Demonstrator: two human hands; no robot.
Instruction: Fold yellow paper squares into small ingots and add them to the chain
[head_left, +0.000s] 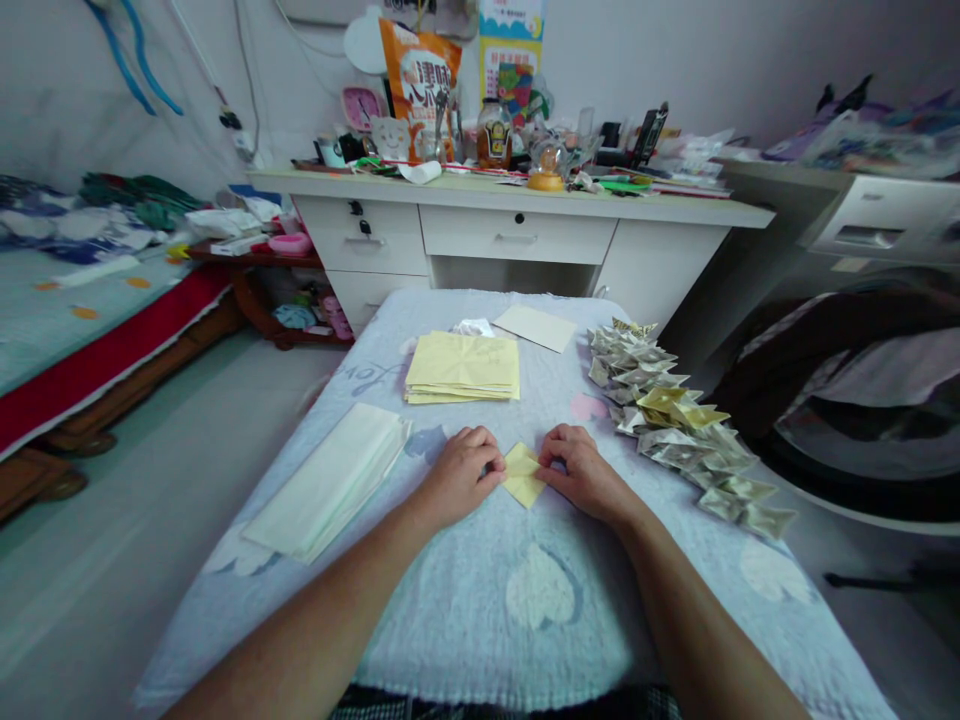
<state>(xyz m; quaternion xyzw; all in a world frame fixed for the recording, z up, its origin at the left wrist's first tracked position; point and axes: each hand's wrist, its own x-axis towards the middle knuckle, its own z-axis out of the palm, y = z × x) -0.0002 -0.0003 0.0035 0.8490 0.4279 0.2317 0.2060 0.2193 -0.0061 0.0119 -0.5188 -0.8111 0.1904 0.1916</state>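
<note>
A small folded square of yellow paper (pixel 523 476) lies on the cloth-covered table, turned like a diamond. My left hand (pixel 469 474) pinches its left corner between thumb and fingers. On the opposite corner, my right hand (pixel 583 468) has its thumb and fingers closed in the same way. Just beyond the hands sits a stack of yellow paper sheets (pixel 463 366) with crease lines on the top one. To the right stretch rows of folded paper pieces (pixel 660 410), mostly greyish with a few yellow. A pale folded bundle of paper (pixel 330 480) rests left of my left arm.
A cream card (pixel 535 328) and a crumpled white tissue (pixel 474 327) lie toward the table's far end. Behind stands a white desk (pixel 517 235) crowded with jars, an orange snack bag (pixel 420 85) and clutter. A washing machine (pixel 862 330) is at right, a bed (pixel 97 300) at left.
</note>
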